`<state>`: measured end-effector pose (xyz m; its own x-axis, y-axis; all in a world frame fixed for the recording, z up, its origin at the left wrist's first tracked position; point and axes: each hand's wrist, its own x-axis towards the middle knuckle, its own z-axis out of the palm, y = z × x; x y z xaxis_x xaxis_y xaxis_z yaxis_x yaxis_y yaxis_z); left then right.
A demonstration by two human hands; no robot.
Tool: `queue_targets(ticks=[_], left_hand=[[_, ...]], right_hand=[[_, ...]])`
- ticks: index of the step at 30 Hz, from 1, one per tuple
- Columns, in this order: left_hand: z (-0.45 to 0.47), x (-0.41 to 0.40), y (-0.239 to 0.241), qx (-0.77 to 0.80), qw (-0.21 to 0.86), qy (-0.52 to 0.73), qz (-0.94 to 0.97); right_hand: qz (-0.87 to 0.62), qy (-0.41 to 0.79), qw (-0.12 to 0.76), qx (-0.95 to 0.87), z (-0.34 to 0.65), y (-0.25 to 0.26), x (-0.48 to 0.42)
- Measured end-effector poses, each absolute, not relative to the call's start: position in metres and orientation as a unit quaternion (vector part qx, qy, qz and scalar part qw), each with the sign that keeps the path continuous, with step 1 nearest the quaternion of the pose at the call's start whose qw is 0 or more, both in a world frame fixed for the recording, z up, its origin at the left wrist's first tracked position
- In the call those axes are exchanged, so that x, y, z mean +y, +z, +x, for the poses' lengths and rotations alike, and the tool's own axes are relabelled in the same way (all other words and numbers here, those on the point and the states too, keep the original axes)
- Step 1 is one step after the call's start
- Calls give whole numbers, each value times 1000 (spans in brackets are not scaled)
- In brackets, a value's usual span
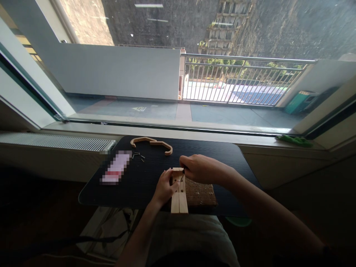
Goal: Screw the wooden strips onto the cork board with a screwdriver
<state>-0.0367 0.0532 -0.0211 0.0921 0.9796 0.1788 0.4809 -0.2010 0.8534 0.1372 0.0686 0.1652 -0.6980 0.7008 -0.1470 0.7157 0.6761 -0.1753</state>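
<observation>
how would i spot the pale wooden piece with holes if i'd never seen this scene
Find the black table below the window, then its near edge. There the left hand grips a long, pale wooden piece, just left of the brown block. Its lengthwise seam and dark holes set it apart from the curved wooden pieces at the far edge.

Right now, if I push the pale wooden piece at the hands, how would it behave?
Likely stiff: the pale wooden piece looks like solid timber. It might shift along the middle seam, though whether that's a loose joint is unclear. The left hand holding its side probably limits turning.
</observation>
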Motion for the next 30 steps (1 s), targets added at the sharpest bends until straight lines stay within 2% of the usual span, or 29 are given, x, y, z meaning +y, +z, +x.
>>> queue_targets(ticks=[16,30], left_hand=[[-36,53,-17,546,319,385,672],[-37,54,-21,540,313,396,674]], right_hand=[[392,-112,78,910,128,171,75],[375,-102,65,919,128,168,77]])
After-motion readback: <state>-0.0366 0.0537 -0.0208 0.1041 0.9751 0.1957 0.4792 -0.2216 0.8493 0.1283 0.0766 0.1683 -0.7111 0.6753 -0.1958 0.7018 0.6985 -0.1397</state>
